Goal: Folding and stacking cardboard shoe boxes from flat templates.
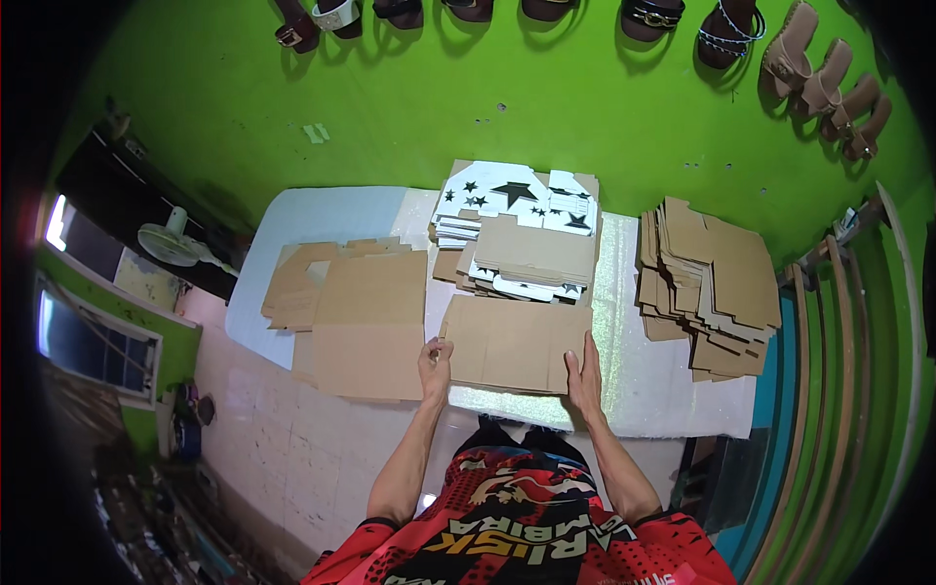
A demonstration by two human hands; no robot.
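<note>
A flat brown cardboard piece point(512, 343), creased and roughly rectangular, is in front of me at the near side of the table, between my two hands. At its left edge, my left hand point(435, 370) has its fingers bent in, closed on the cardboard. Along the right edge lies my right hand point(584, 382), its fingers straight against the side and its thumb over the top face. The undersides of both grips are hidden. Just beyond is a stack of cardboard pieces point(536, 249), partly topped by a white printed sheet point(512, 190) with black stars.
Larger flattened cardboard sheets point(370, 322) lie to the left on the table point(673, 390). A tall, uneven stack of cut cardboard point(717, 278) stands at the right. Sandals point(648, 18) hang on the green wall behind. A white fan point(175, 239) is at far left.
</note>
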